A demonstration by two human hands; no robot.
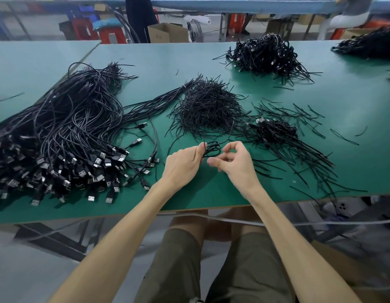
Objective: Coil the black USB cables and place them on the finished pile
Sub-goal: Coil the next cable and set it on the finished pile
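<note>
Near table [208,193] front edge | our left hand [185,164] pinches coiled cable [212,149] | our right hand [234,161] curled just beside it, grip we cannot tell | uncoiled cables [65,127] heaped at left edge

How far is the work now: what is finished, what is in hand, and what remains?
Finished: a far heap of coiled cables and a smaller heap nearer, on the right. In hand: the left hand grips a small coil; the right hand, fingers curled, sits beside it, its grip unclear. Remaining: the large bundle of uncoiled cables on the left, so much seems left.
</note>
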